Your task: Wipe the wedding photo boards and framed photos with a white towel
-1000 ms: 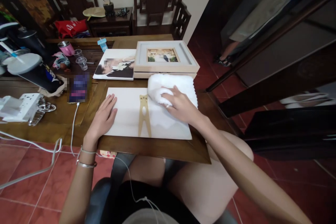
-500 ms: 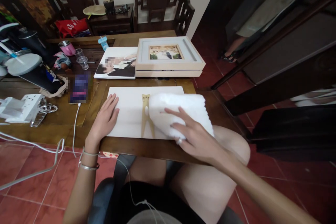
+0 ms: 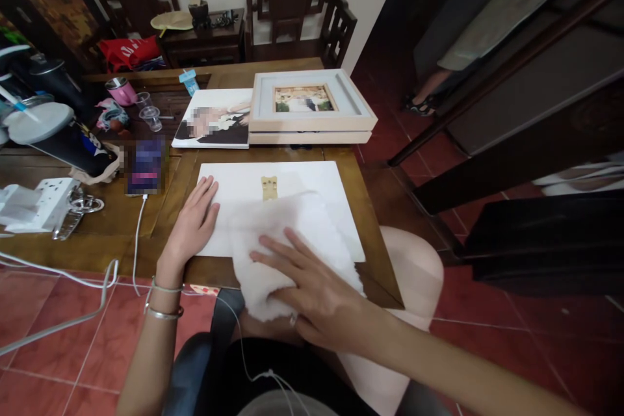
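Note:
A white flat panel (image 3: 312, 172) lies near the table's front edge, with a gold metal bracket (image 3: 269, 187) on it; the bracket's lower legs are covered. My left hand (image 3: 195, 216) lies flat on the panel's left edge, fingers stretched out, holding nothing. My right hand (image 3: 316, 286) presses a fluffy white cloth (image 3: 292, 218) onto the panel, fingers spread over it. The cloth's near part hangs past the panel and the table's front edge.
Behind the panel are a photo print (image 3: 214, 120) and stacked pale wooden frames (image 3: 312, 127). To the left are a phone (image 3: 146, 166) on a white cable, a power strip (image 3: 41, 205), a tumbler (image 3: 63, 136) and a pink mug (image 3: 121, 92). A person (image 3: 487, 19) stands at the back right.
My right hand has swept the cloth left and toward me, covering the bracket's lower legs and uncovering the panel's right side. My left hand has stayed on the panel's left edge.

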{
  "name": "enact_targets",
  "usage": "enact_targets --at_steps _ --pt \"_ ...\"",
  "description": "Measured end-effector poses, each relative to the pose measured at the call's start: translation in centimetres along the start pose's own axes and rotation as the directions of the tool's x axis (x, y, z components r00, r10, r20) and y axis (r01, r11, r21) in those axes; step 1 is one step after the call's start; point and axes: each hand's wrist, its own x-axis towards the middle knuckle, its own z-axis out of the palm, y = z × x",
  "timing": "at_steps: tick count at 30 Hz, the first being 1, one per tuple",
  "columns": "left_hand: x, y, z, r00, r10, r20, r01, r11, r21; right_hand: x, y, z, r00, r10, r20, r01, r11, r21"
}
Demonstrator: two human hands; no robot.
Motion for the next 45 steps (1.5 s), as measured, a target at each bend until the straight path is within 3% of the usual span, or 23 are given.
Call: enact_targets --at_steps 4,8,10,13,17,20,22,25,28,31,33,36,41,45 --pt "0.0 0.0 0.0 1.000 0.010 -0.005 -0.010 1.000 -0.004 1.3 2.9 -1.0 0.998 0.004 0.059 -0.004 1.000 0.011" --pt "0.0 0.0 0.0 1.000 -0.003 0.008 0.003 1.000 -0.008 4.6 7.4 -1.5 0.987 0.160 0.002 -0.159 0.983 -0.094" --pt "0.0 -0.1 0.1 1.000 -0.001 0.001 0.001 1.000 -0.011 5.7 8.1 -1.2 0.978 0.209 0.002 -0.206 0.963 -0.172" --pt "0.0 -0.1 0.1 1.000 0.004 -0.007 -0.004 1.000 -0.012 5.6 6.3 -0.2 0.973 0.218 0.083 -0.191 0.950 -0.248" --pt "0.0 -0.1 0.1 1.000 0.004 0.000 -0.004 1.000 -0.008 2.6 1.3 1.1 0.991 0.062 0.116 -0.038 0.980 -0.194" --pt "0.0 -0.1 0.1 1.000 0.006 0.010 -0.006 1.000 -0.007 0.8 -0.7 1.0 0.991 -0.015 0.136 0.032 0.991 -0.127" --pt "0.0 -0.1 0.0 1.000 0.008 0.017 -0.008 1.000 -0.003 0.7 -0.1 0.5 0.984 -0.033 0.175 0.049 0.995 -0.088" --pt "0.0 -0.2 0.1 1.000 0.012 0.014 -0.012 1.000 0.002 2.5 3.0 -0.4 0.975 0.007 0.221 0.013 0.996 -0.089" --pt "0.0 -0.2 0.1 1.000 0.014 0.002 -0.014 1.000 -0.001 5.8 6.2 -0.8 0.963 0.151 0.223 -0.111 0.977 -0.180" --pt "0.0 -0.3 0.2 1.000 0.020 -0.004 -0.020 1.000 -0.013 8.8 7.4 -0.4 0.935 0.310 0.172 -0.252 0.923 -0.292" --pt "0.0 -0.4 0.2 1.000 0.023 -0.008 -0.023 0.999 -0.022 9.7 6.9 0.2 0.924 0.354 0.147 -0.286 0.891 -0.354" --pt "0.0 -0.4 0.2 1.000 0.019 -0.009 -0.020 1.000 -0.020 8.9 4.7 0.8 0.925 0.320 0.205 -0.227 0.899 -0.375" --pt "0.0 -0.4 0.2 1.000 0.028 -0.007 -0.028 1.000 -0.014 4.2 0.8 1.0 0.956 0.124 0.265 -0.058 0.968 -0.243" --pt "0.0 -0.6 0.2 0.999 0.038 -0.004 -0.038 0.999 -0.018 1.8 0.2 0.7 0.968 -0.029 0.251 0.066 0.988 -0.140"
